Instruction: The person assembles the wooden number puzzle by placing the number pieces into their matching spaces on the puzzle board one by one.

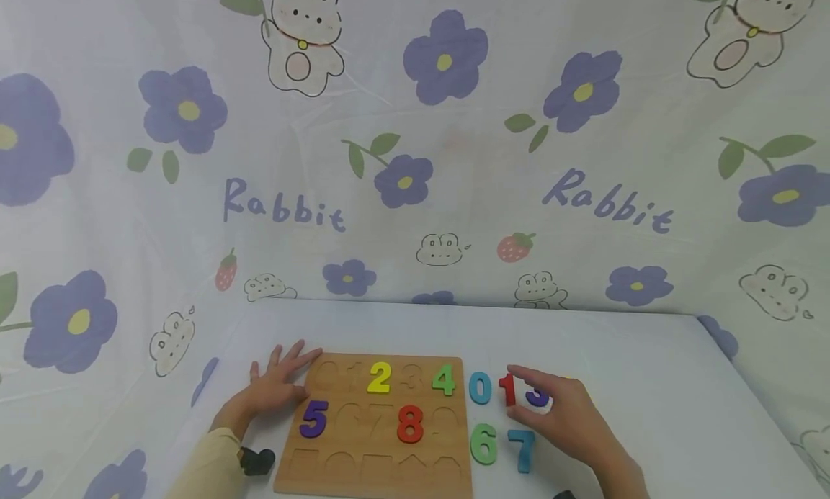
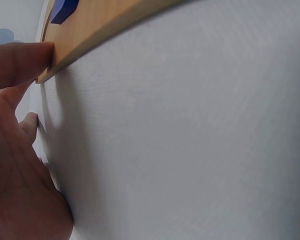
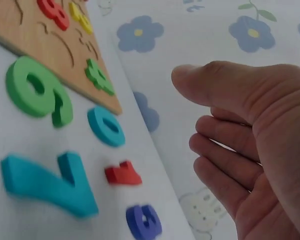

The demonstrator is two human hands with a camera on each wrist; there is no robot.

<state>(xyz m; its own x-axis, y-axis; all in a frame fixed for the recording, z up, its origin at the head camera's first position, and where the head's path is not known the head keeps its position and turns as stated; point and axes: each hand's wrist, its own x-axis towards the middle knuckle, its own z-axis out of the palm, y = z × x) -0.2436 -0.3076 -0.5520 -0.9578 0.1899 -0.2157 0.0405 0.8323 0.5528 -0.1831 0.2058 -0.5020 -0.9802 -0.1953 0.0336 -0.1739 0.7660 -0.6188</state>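
Right hand [image 1: 565, 411] unclenched, five-plus loose numbers [image 1: 526, 452] near it, left hand [image 1: 272, 387] spread, touching one board [image 1: 363, 443], four inset numbers [image 1: 410, 422].

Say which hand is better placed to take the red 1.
Right, most likely: the right hand is empty and beside the red 1; the left hand touches the left edge of the wooden board.

The left hand [image 2: 22, 167] touches a wooden board [image 2: 107, 19] (I spot a blue piece [image 2: 64, 11] atop) on the white tabletop [image 2: 175, 130].
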